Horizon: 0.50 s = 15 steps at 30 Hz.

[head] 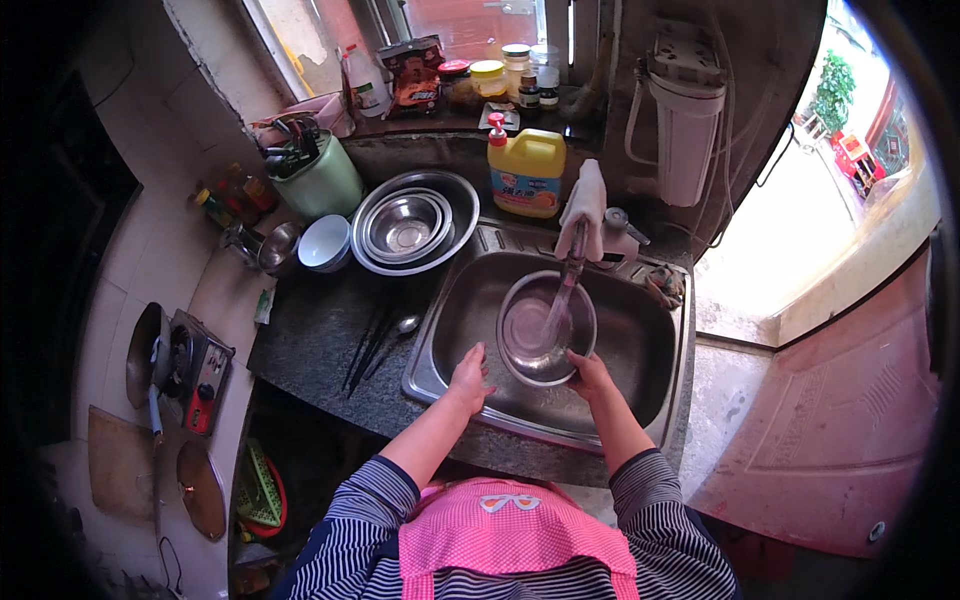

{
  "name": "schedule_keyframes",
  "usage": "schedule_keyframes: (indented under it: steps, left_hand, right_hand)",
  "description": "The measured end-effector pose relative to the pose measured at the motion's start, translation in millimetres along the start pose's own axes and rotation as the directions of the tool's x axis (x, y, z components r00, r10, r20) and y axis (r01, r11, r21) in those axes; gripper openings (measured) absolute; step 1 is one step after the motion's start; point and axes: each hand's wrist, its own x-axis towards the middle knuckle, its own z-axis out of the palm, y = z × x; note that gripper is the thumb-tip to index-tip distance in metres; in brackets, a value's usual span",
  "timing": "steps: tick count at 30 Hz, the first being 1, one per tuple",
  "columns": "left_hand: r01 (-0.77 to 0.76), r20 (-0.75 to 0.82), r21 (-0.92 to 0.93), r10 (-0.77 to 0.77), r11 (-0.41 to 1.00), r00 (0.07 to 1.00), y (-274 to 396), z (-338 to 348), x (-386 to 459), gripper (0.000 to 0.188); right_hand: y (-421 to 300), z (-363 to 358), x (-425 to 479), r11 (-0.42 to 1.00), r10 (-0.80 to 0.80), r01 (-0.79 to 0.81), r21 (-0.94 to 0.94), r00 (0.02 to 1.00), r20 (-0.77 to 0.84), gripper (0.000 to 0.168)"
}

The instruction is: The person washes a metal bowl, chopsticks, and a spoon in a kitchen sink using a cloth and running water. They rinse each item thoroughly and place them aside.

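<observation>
A stainless steel basin [517, 330] is held in the sink [634, 360], under water running from the faucet [575, 251]. My right hand [589, 373] grips its near right rim. My left hand [470, 379] is apart from the basin, over the sink's near left edge, with fingers spread and nothing in it. A white cloth [583, 199] is draped over the faucet. Left of the sink, a metal spoon [407, 324] and dark chopsticks [365, 352] lie on the dark stone counter [300, 341].
Nested metal bowls [409, 232] and light blue bowls [325, 244] stand behind the counter's middle. A yellow detergent jug [527, 172] is behind the sink, and a crumpled rag [664, 286] lies on its right rim. A gas stove [196, 371] with a wok [146, 352] is at left.
</observation>
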Motion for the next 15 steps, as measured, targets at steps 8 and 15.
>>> schedule_keyframes:
  steps: [8, 15]
  left_hand:
    - [0.069, 0.152, -0.061, -0.059, 0.996, 0.987, 11, -18, 1, 0.049]
    - [0.067, 0.102, -0.067, -0.06, 0.996, 0.993, 19, -19, -3, 0.049]
  right_hand:
    - [-20, -26, 8, 0.986, -0.166, 0.162, -0.042, 0.98, -0.107, 0.028]
    - [-4, 27, -21, 0.992, -0.007, 0.003, -0.124, 0.999, -0.033, 0.031]
